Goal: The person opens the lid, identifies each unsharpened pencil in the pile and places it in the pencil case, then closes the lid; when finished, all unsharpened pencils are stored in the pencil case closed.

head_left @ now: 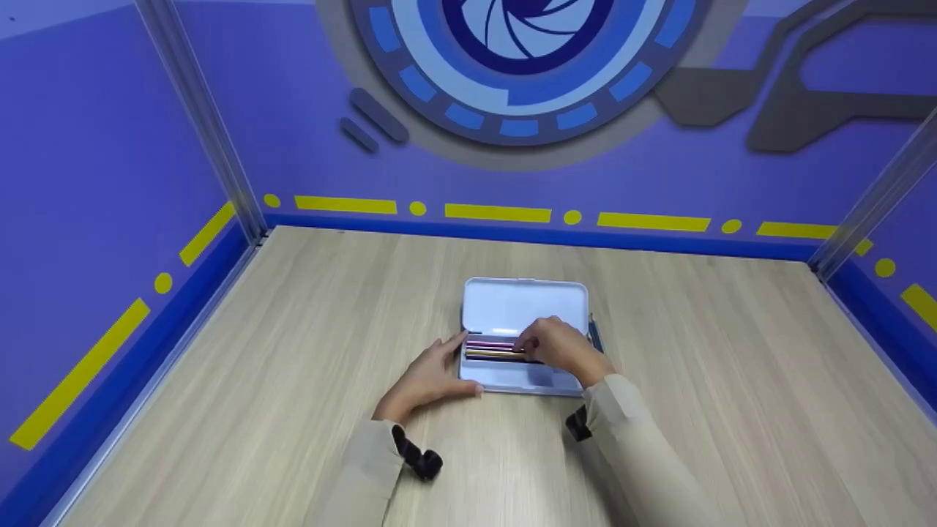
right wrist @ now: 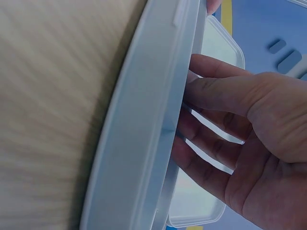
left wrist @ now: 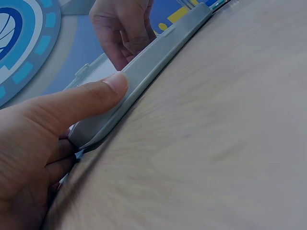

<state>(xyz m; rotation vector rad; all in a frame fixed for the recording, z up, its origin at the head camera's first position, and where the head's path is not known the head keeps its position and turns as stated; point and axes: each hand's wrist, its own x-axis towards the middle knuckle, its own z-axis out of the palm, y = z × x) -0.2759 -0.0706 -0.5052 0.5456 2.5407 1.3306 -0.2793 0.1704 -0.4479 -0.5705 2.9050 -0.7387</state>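
Note:
A white pencil case (head_left: pixel 523 377) lies with its lid (head_left: pixel 523 304) raised. Several coloured pencils (head_left: pixel 487 351) are lined up inside it. My left hand (head_left: pixel 432 377) grips the case's left end, its thumb (left wrist: pixel 103 93) pressed against the front wall and its other fingers round the side. From the right, my right hand (head_left: pixel 560 344) reaches into the tray with bent fingers (right wrist: pixel 211 172) pointing down at the pencils. The front wall (right wrist: pixel 139 124) hides its fingertips in the right wrist view, so I cannot tell whether they pinch a pencil.
Dark pencils (head_left: pixel 596 335) lie on the wooden table (head_left: pixel 732 410) against the case's right side. Blue printed panels (head_left: pixel 307 146) stand along the back and both sides, with metal posts (head_left: pixel 208 124) at the corners.

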